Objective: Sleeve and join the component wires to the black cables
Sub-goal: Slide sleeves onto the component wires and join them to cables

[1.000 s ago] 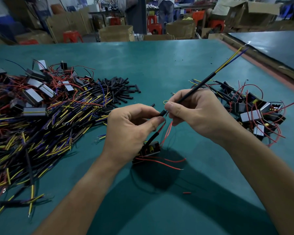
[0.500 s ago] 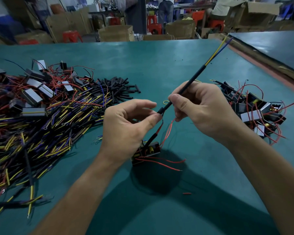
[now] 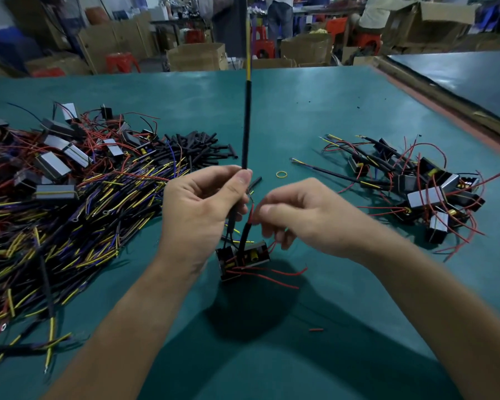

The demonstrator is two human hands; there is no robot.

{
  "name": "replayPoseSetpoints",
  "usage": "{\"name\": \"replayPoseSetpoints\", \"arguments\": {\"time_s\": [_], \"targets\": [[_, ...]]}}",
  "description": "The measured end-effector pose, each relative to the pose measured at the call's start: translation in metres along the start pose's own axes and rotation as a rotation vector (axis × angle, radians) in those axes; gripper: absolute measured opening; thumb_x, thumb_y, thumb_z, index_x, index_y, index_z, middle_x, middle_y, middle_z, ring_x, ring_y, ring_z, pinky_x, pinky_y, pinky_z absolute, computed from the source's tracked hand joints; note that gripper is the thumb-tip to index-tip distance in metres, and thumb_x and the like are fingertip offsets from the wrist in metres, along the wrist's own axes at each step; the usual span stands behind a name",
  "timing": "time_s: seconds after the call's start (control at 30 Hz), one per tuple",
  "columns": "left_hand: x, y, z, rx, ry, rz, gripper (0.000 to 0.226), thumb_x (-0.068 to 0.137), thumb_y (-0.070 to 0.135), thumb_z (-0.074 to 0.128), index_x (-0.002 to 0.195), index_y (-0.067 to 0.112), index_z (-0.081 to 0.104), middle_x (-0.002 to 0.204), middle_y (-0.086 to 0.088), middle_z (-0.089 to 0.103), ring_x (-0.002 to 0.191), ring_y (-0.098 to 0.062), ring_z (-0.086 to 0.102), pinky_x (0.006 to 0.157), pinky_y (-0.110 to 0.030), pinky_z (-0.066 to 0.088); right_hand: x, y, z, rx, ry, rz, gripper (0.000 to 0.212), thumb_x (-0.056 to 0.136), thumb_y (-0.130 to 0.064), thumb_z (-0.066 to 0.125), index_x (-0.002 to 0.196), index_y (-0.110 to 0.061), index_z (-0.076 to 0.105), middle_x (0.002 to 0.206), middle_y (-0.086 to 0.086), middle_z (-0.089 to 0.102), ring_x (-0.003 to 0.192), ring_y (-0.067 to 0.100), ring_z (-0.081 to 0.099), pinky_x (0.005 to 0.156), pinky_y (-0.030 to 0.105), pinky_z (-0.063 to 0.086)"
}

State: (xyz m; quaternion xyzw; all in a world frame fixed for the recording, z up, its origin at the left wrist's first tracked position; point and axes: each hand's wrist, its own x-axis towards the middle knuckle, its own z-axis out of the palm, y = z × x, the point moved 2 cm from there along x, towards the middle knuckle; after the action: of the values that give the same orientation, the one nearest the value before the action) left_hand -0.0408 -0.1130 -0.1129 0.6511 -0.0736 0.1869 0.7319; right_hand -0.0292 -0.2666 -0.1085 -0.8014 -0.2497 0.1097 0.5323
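Cable position decides the next move: the black cable (image 3: 246, 125) stands almost upright, its long axis running straight away from you, with yellow core wires at the far top and the near end down between your hands. Your left hand (image 3: 202, 209) pinches it near that lower end, thumb and forefinger closed round it, so the left is the nearer hand to the cable. Just right of that end, a red wire (image 3: 251, 210) rises from the component (image 3: 243, 256) through a short black sleeve (image 3: 244, 239), nearly parallel to the cable. Your right hand (image 3: 303, 216) sits beside it with fingers curled and the thumb tip at the wire; blur hides whether it truly grips, so that cannot be told. Joining, by my judgement, means bringing the two ends tip to tip along that shared upright line. On the table (image 3: 300, 111), a heap of loose cables (image 3: 70, 215) lies to your left, cut sleeves (image 3: 199, 145) beyond it, finished assemblies (image 3: 416, 186) well apart to your right, and a yellow band (image 3: 281, 174) just past your hands.
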Motion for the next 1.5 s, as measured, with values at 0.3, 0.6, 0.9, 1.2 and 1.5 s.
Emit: {"name": "replayPoseSetpoints", "arguments": {"time_s": [0.3, 0.6, 0.9, 1.2, 1.5], "targets": [[0.003, 0.002, -0.004, -0.036, 0.075, -0.008, 0.006, 0.085, 0.010, 0.069, 0.082, 0.005, 0.070, 0.054, 0.002, 0.061, 0.048, -0.013, 0.054, 0.050, -0.023, 0.049, 0.003, 0.008, 0.015, 0.113, 0.030, -0.030, 0.022, 0.085, -0.004, 0.072, 0.083, -0.025, 0.075, 0.067, -0.007, 0.064, 0.057, 0.016, 0.051, 0.058, 0.031, 0.048], [0.001, 0.004, -0.001, -0.042, 0.056, -0.037, 0.017, 0.074, 0.024, 0.070, 0.081, 0.008, 0.071, 0.055, 0.001, 0.061, 0.049, -0.013, 0.054, 0.050, -0.022, 0.049, 0.004, 0.012, 0.021, 0.160, -0.044, -0.010, 0.023, 0.088, -0.001, 0.069, 0.079, -0.021, 0.069, 0.060, -0.019, 0.064, 0.053, -0.002, 0.053, 0.056, 0.017, 0.048], [0.003, 0.004, -0.003, -0.023, 0.033, -0.011, 0.013, 0.078, 0.024, 0.068, 0.081, 0.012, 0.072, 0.058, 0.001, 0.062, 0.052, -0.014, 0.055, 0.054, -0.022, 0.050, 0.005, 0.008, 0.016, 0.213, 0.045, -0.033, 0.019, 0.091, -0.004, 0.066, 0.075, -0.013, 0.070, 0.063, 0.009, 0.067, 0.055, 0.014, 0.053, 0.055, 0.026, 0.048], [0.005, 0.006, -0.009, -0.009, 0.062, 0.009, 0.016, 0.079, 0.027, 0.066, 0.084, 0.012, 0.072, 0.061, 0.002, 0.065, 0.054, -0.011, 0.057, 0.053, -0.020, 0.048, 0.004, 0.002, 0.014, 0.266, 0.150, -0.073, 0.016, 0.092, -0.005, 0.063, 0.081, -0.014, 0.070, 0.073, 0.005, 0.072, 0.048, 0.012, 0.049, 0.049, 0.021, 0.045], [0.003, 0.004, -0.006, 0.012, 0.031, -0.021, 0.016, 0.080, 0.029, 0.063, 0.083, 0.014, 0.070, 0.062, 0.005, 0.065, 0.054, -0.010, 0.057, 0.053, -0.024, 0.047, 0.002, 0.000, 0.008, 0.209, 0.121, 0.047, 0.016, 0.094, -0.007, 0.062, 0.080, -0.010, 0.067, 0.069, 0.003, 0.070, 0.044, 0.010, 0.051, 0.046, 0.022, 0.049]]}}
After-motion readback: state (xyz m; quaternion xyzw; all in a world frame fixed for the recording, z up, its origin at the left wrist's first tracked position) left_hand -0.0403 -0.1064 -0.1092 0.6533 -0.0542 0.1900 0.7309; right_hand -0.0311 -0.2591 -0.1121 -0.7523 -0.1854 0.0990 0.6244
